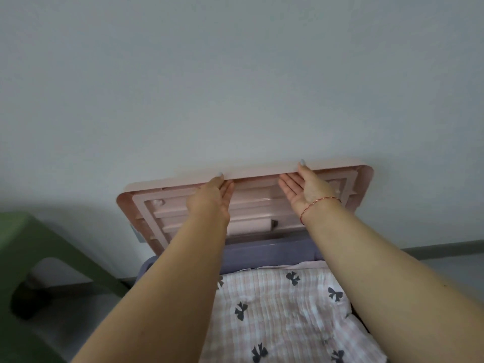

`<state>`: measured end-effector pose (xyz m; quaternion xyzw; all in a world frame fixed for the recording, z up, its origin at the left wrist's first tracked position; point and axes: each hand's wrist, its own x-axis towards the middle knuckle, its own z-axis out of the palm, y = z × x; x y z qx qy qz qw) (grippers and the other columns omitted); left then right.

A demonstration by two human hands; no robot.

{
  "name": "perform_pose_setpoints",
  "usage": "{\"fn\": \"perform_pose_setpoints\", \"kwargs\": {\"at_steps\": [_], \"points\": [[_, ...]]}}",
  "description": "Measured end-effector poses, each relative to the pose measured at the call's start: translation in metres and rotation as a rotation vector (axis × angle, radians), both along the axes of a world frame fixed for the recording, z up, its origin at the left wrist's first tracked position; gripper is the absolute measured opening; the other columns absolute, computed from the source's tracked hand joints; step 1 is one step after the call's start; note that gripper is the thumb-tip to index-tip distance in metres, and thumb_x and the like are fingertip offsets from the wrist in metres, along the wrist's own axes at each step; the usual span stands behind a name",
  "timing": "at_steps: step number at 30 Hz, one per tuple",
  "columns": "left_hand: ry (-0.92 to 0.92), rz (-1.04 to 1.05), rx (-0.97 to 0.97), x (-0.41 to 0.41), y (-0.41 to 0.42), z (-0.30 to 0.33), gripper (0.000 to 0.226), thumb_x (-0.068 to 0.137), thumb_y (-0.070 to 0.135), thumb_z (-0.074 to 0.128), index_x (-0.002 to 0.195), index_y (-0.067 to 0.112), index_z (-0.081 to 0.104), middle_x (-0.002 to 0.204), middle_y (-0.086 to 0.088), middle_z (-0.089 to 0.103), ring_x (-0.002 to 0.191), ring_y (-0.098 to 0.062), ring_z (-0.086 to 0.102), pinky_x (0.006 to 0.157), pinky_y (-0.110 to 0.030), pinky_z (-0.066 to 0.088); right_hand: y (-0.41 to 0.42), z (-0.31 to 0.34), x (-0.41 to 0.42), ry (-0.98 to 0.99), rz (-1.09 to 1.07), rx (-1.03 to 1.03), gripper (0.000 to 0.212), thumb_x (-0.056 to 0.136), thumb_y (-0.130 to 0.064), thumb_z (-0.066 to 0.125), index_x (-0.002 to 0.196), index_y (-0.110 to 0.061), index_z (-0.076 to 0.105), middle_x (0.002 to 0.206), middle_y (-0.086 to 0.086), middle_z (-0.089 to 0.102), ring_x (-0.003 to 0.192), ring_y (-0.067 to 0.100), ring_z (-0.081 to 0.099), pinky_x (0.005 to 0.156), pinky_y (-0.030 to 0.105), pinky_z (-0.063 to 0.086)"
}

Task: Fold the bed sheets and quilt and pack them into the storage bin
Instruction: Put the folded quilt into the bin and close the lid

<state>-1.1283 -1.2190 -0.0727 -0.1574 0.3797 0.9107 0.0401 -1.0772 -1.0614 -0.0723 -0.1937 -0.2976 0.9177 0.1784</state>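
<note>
Closing: both hands hold the pink lid (pixel 262 205), which stands tilted up against the wall (pixel 235 74) behind the storage bin (pixel 262 254).
Left hand (pixel 212 200): fingers straight and pressed together under the lid's top edge, thumb hooked over that edge.
Right hand (pixel 303 189): palm turned up, fingers straight and close together against the ribbed underside, thumb over the top edge; a red string sits at the wrist.
Bedding: the pink checked quilt (pixel 282 310) with dark bows lies just below the fingers, inside the grey-purple bin, filling it to about the rim.
Stage: packing looks done; I judge the lid is the last step.
Risk: the quilt bulges near the rim, so the lid may not seat, or may trap cloth at an edge.
Risk: the hold is only thumbs over a thin edge, so the lid could slip and drop.
Edges: the lid's top edge is touching or nearly touching the wall beyond the fingers; no room to go back.
Room: open space toward the person; a green stool (pixel 39 244) stands well left of the fingers.
</note>
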Motion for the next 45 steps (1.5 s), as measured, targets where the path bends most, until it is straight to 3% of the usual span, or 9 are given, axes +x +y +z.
{"fn": "perform_pose_setpoints", "kwargs": {"at_steps": [5, 8, 12, 20, 22, 26, 36, 40, 45], "points": [[0.087, -0.001, 0.016, 0.049, -0.009, 0.037, 0.063, 0.083, -0.007, 0.067, 0.139, -0.005, 0.039, 0.099, -0.019, 0.067, 0.063, -0.020, 0.072, 0.057, -0.026, 0.057, -0.003, 0.030, 0.038, 0.038, -0.026, -0.032, 0.012, 0.093, -0.012, 0.057, 0.087, -0.003, 0.054, 0.083, 0.014, 0.061, 0.067, 0.022, 0.068, 0.064, 0.034, 0.057], [0.116, 0.001, -0.018, 0.084, -0.020, 0.059, 0.039, 0.086, -0.006, 0.063, 0.123, -0.009, 0.052, 0.090, -0.015, 0.067, 0.061, -0.017, 0.071, 0.058, -0.023, 0.057, -0.008, 0.043, 0.065, 0.088, -0.053, 0.045, 0.004, 0.092, -0.003, 0.056, 0.091, -0.004, 0.052, 0.076, 0.016, 0.061, 0.055, 0.021, 0.070, 0.056, 0.032, 0.059], [0.155, -0.049, -0.053, 0.129, -0.036, 0.068, 0.006, 0.090, -0.005, 0.059, 0.093, -0.001, 0.057, 0.080, -0.012, 0.071, 0.065, -0.016, 0.072, 0.059, -0.023, 0.058, -0.016, 0.052, 0.108, 0.141, -0.072, 0.084, 0.016, 0.090, 0.001, 0.056, 0.078, -0.008, 0.051, 0.061, 0.010, 0.062, 0.058, 0.023, 0.069, 0.059, 0.034, 0.059], [0.053, -0.049, -0.074, 0.195, -0.062, 0.046, 0.006, 0.090, -0.004, 0.057, 0.088, 0.001, 0.059, 0.069, -0.007, 0.071, 0.059, -0.015, 0.070, 0.059, -0.024, 0.059, -0.046, 0.034, 0.181, 0.082, -0.050, 0.147, 0.012, 0.092, -0.002, 0.053, 0.084, -0.011, 0.055, 0.063, 0.006, 0.065, 0.059, 0.019, 0.068, 0.060, 0.030, 0.058], [0.024, -0.047, -0.074, 0.207, -0.066, 0.036, 0.002, 0.089, 0.004, 0.061, 0.088, 0.005, 0.060, 0.063, -0.005, 0.068, 0.055, -0.013, 0.068, 0.057, -0.024, 0.058, -0.051, 0.025, 0.193, 0.046, -0.041, 0.158, 0.010, 0.093, -0.005, 0.052, 0.088, -0.012, 0.057, 0.066, 0.006, 0.065, 0.061, 0.019, 0.067, 0.060, 0.029, 0.059], [-0.095, -0.023, -0.151, 0.229, -0.068, 0.015, 0.021, 0.082, 0.028, 0.072, 0.088, 0.009, 0.064, 0.057, -0.005, 0.066, 0.053, -0.016, 0.067, 0.057, -0.027, 0.059, -0.058, 0.001, 0.213, -0.092, -0.032, 0.150, 0.010, 0.094, -0.021, 0.054, 0.092, -0.014, 0.060, 0.071, 0.005, 0.067, 0.061, 0.015, 0.067, 0.056, 0.026, 0.058], [-0.302, -0.052, -0.238, 0.262, -0.074, -0.034, 0.023, 0.082, 0.030, 0.073, 0.091, 0.010, 0.067, 0.069, -0.008, 0.067, 0.058, -0.018, 0.067, 0.057, -0.029, 0.058, -0.070, -0.044, 0.243, -0.396, -0.076, 0.128, 0.022, 0.087, -0.039, 0.061, 0.084, -0.017, 0.063, 0.063, 0.000, 0.068, 0.060, 0.014, 0.064, 0.059, 0.029, 0.052], [-0.469, -0.068, -0.279, 0.267, -0.078, -0.028, 0.029, 0.083, 0.032, 0.074, 0.095, 0.007, 0.066, 0.087, -0.015, 0.061, 0.072, -0.024, 0.066, 0.061, -0.031, 0.057, -0.075, -0.031, 0.247, -0.567, -0.064, 0.087, 0.023, 0.087, -0.039, 0.061, 0.082, -0.016, 0.061, 0.051, -0.002, 0.063, 0.058, 0.015, 0.061, 0.057, 0.028, 0.050], [-0.573, -0.049, -0.333, 0.269, -0.083, -0.007, 0.029, 0.085, 0.028, 0.072, 0.101, 0.005, 0.064, 0.080, -0.013, 0.066, 0.071, -0.024, 0.066, 0.059, -0.030, 0.056, -0.085, -0.002, 0.253, -0.695, -0.030, 0.062, 0.023, 0.090, -0.034, 0.059, 0.080, -0.013, 0.060, 0.051, 0.001, 0.062, 0.055, 0.016, 0.061, 0.058, 0.029, 0.051]]}}
